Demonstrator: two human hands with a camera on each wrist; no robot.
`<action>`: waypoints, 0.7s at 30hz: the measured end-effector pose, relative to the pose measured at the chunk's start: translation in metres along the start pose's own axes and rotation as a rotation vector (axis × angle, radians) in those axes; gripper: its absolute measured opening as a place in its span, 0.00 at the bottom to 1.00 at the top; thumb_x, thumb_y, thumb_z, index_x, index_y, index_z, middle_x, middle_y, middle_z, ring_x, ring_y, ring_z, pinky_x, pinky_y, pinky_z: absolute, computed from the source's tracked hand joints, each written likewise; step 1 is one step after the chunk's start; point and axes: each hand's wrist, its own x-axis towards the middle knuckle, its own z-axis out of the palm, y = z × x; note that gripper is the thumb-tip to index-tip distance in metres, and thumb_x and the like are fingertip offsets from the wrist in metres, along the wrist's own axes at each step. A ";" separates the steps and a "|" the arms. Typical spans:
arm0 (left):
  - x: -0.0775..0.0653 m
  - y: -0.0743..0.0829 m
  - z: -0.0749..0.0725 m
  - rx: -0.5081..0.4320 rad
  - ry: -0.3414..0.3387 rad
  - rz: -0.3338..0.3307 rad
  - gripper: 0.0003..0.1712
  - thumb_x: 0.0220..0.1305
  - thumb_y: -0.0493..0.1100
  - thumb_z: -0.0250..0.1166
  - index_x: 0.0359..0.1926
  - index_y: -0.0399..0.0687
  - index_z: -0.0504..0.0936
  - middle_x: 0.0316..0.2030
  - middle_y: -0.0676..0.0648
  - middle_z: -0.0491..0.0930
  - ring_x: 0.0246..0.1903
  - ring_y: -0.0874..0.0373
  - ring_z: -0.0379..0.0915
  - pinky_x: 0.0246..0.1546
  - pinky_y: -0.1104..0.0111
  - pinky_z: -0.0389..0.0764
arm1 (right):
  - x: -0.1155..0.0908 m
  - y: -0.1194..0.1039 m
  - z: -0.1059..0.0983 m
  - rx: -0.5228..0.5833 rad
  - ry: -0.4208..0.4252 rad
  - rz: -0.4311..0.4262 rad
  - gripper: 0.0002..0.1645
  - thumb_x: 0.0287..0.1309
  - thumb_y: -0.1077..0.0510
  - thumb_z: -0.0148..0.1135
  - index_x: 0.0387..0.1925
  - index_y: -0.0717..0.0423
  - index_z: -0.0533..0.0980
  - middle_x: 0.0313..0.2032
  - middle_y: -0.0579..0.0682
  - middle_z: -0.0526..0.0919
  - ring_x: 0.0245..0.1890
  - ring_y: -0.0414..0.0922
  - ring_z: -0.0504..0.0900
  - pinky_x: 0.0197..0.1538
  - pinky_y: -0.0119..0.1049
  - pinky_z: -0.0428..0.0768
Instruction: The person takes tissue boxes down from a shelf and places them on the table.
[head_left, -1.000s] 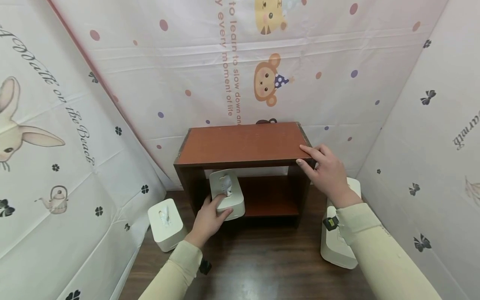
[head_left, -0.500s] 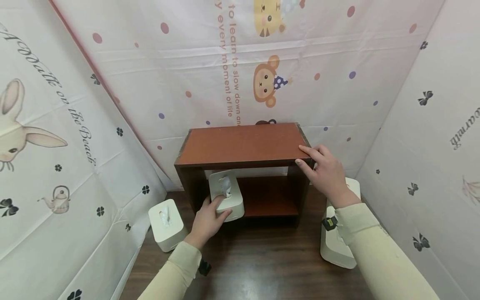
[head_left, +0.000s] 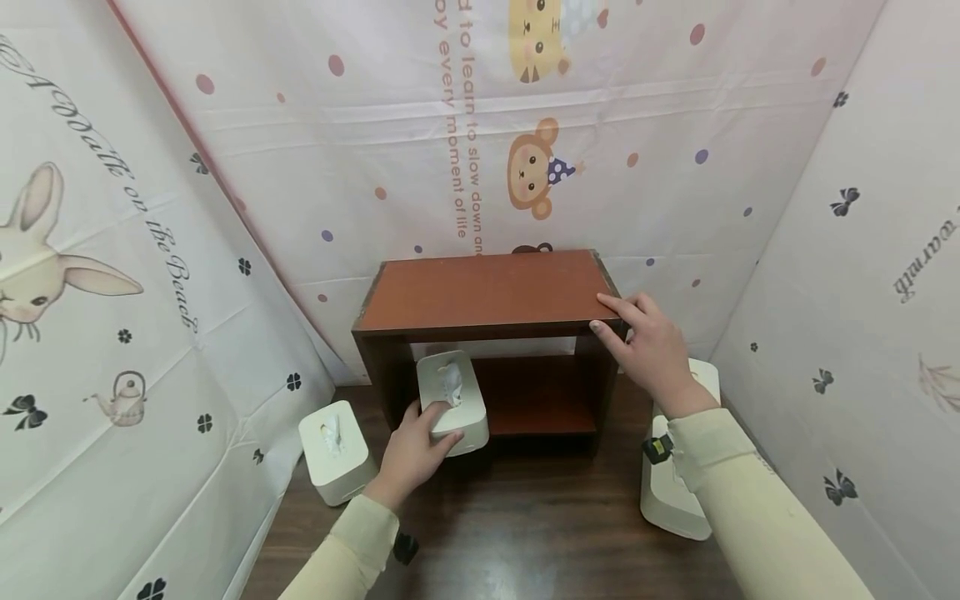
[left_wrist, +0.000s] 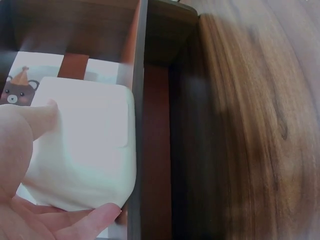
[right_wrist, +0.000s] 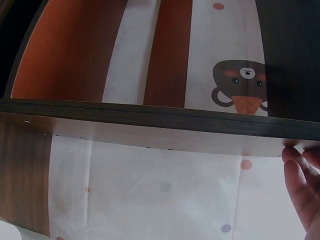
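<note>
A cream tissue box (head_left: pixel 471 400) with a tissue poking from its slot is at the left of the opening of the brown cabinet (head_left: pixel 487 292). My left hand (head_left: pixel 408 454) grips its near end, fingers on the lid's left side and thumb at the front. In the left wrist view, the box (left_wrist: pixel 87 145) lies beside the dark front edge of a shelf board (left_wrist: pixel 142 90); whether they touch I cannot tell. At the cabinet's front right top corner rests my right hand (head_left: pixel 658 354), its index finger extended on the top and its thumb by the front edge.
On the floor left of the cabinet stands another tissue box (head_left: pixel 337 467). More cream boxes (head_left: pixel 671 500) stand at the right, partly hidden by my right arm. Printed cloth walls (head_left: pixel 420 133) enclose the back and both sides. The floor (head_left: pixel 525 533) is dark wood.
My left hand has lowered the tissue box slightly at the cabinet's opening, and its lid shows more fully. The right hand keeps its place. The head view has shifted slightly.
</note>
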 end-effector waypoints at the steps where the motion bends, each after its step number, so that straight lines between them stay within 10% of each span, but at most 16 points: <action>1: -0.002 0.001 -0.001 -0.002 -0.003 -0.002 0.31 0.70 0.61 0.77 0.68 0.61 0.81 0.72 0.30 0.72 0.46 0.37 0.85 0.42 0.42 0.85 | 0.000 0.000 0.000 0.003 0.001 0.002 0.30 0.72 0.47 0.75 0.71 0.48 0.83 0.47 0.55 0.80 0.25 0.45 0.71 0.28 0.44 0.72; 21: -0.031 0.000 -0.012 -0.004 0.016 0.006 0.29 0.68 0.62 0.78 0.66 0.64 0.83 0.73 0.34 0.72 0.49 0.37 0.86 0.47 0.43 0.85 | -0.001 0.001 0.002 0.017 -0.001 0.013 0.30 0.73 0.47 0.74 0.72 0.47 0.82 0.48 0.55 0.80 0.26 0.46 0.72 0.30 0.46 0.73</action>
